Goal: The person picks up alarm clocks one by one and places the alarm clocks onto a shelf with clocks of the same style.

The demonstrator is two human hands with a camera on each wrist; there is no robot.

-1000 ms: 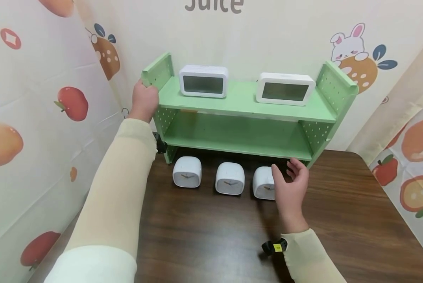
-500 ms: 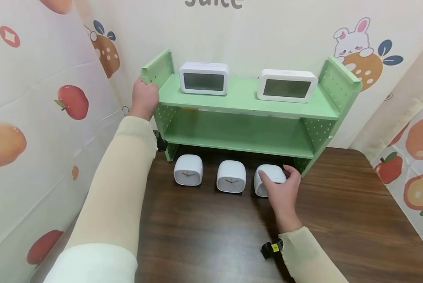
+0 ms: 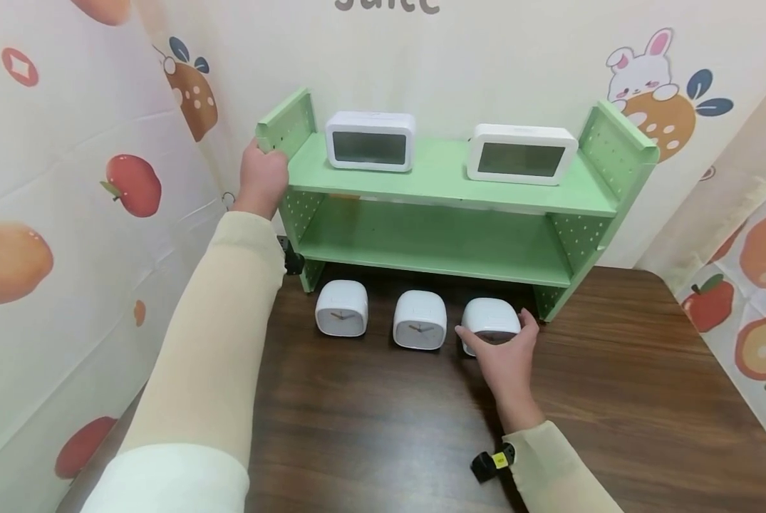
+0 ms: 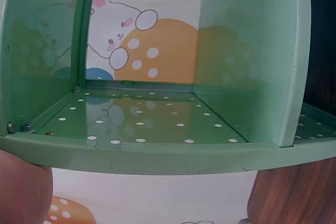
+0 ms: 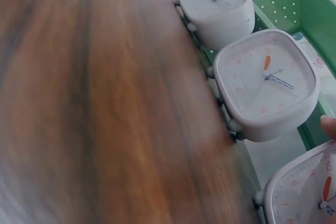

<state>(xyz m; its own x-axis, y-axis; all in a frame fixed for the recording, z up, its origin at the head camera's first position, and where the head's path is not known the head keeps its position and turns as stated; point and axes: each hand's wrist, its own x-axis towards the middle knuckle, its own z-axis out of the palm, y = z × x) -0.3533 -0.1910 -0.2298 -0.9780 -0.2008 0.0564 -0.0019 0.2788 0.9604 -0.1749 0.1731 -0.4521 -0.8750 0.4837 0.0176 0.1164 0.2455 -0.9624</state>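
Note:
My left hand (image 3: 264, 178) grips the upper left side panel of a green two-tier metal shelf (image 3: 434, 239). Three white alarm clocks with rounded corners and hands on their dials stand in a row on the table below it: a left clock (image 3: 342, 303), a middle clock (image 3: 420, 310) and a right clock (image 3: 490, 313). Around the right clock, my right hand (image 3: 507, 360) has its thumb on the left and fingers on the right; part of the dial is covered. In the right wrist view, a fingertip (image 5: 329, 125) meets that clock's edge (image 5: 294, 174).
Two white digital clocks with dark screens, one left (image 3: 370, 142) and one right (image 3: 522, 154), stand on the upper shelf board. Behind the shelf hangs a fruit-printed cloth (image 3: 485, 64). The dark brown wooden table (image 3: 357, 420) extends in front.
My right hand has moved slightly left from beside the right clock until its thumb and fingers are either side of it. My left hand stays on the shelf panel.

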